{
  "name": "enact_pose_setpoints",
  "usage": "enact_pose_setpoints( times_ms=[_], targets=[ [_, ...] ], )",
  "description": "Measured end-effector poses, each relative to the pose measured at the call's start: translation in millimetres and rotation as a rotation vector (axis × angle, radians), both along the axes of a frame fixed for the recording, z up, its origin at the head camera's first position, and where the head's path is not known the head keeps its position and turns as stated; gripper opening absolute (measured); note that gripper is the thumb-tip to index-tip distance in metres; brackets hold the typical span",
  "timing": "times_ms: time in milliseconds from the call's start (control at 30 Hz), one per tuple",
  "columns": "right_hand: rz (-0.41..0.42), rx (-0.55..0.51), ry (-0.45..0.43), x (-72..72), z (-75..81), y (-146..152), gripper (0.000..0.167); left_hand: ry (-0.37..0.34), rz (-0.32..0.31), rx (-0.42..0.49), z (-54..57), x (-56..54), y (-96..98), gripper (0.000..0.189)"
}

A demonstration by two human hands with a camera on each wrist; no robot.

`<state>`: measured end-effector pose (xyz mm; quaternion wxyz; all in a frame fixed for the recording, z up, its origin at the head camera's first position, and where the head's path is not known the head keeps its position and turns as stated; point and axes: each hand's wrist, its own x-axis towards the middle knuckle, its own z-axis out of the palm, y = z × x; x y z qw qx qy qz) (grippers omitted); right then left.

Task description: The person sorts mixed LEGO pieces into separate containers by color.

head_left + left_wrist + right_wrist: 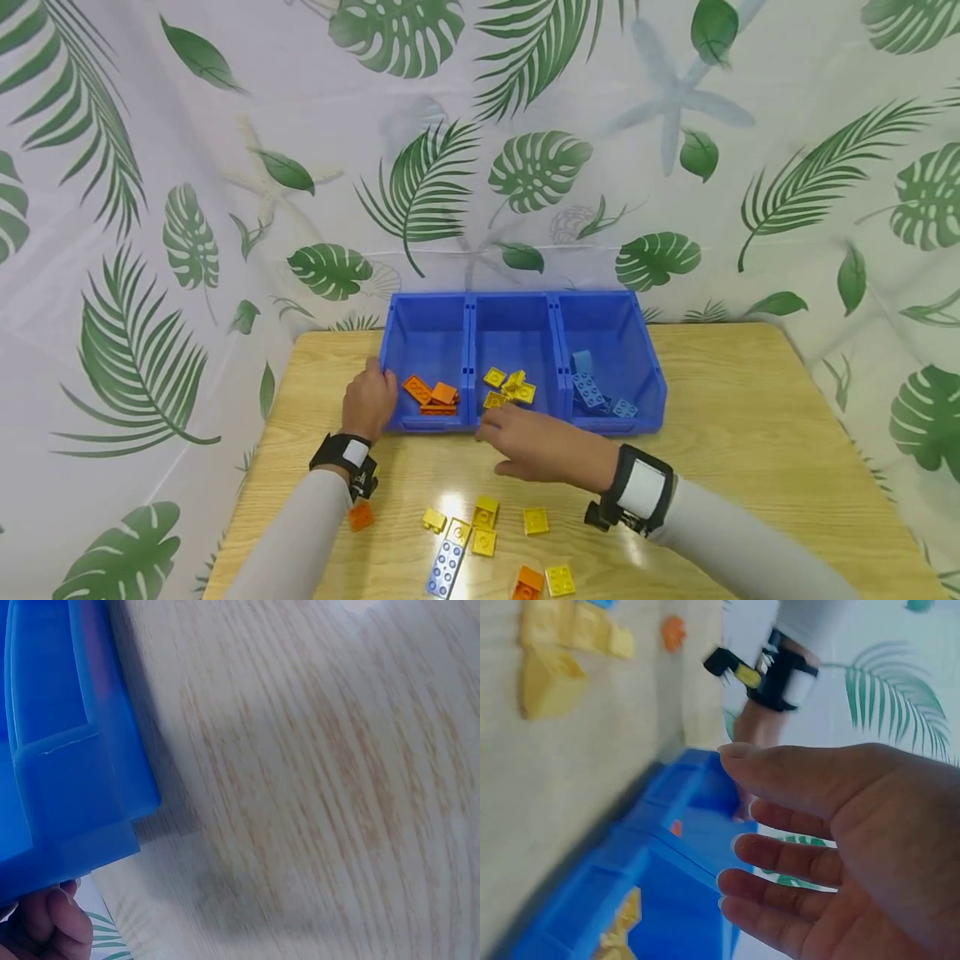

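Note:
Three joined blue storage bins [517, 317] stand side by side on the table. At their left outer wall, my left hand [367, 402] holds the end bin, its curled fingertips [69, 919] against the blue plastic in the left wrist view. My right hand [536, 442] hovers at the front lip of the middle bin, fingers loosely spread and nothing between them. Orange bricks [442, 393] lie in the left bin, yellow bricks [514, 385] in the middle one, partly hidden by the right hand, and blue bricks [588, 388] in the right one.
Nearer on the wooden table [735, 433] lie loose yellow bricks [483, 542], a light blue brick [446, 568], an orange brick [361, 516] beside the left wrist, and another orange brick [528, 582]. A leaf-patterned cloth [540, 100] hangs behind the bins.

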<state>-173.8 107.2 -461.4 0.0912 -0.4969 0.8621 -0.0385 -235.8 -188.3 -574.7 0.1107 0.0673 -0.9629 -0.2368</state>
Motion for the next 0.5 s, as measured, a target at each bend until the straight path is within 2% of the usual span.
enact_pose_setpoints(
  times_ms=[200,500],
  targets=[
    [0.031,0.06,0.028,25.6,-14.8,13,0.05,0.007,0.004,0.002,-1.2,0.7,-0.5,0.025],
    [0.024,0.083,-0.006,41.6,-37.3,26,0.05,0.004,0.009,-0.005,0.9,-0.2,1.0,0.027]
  ],
)
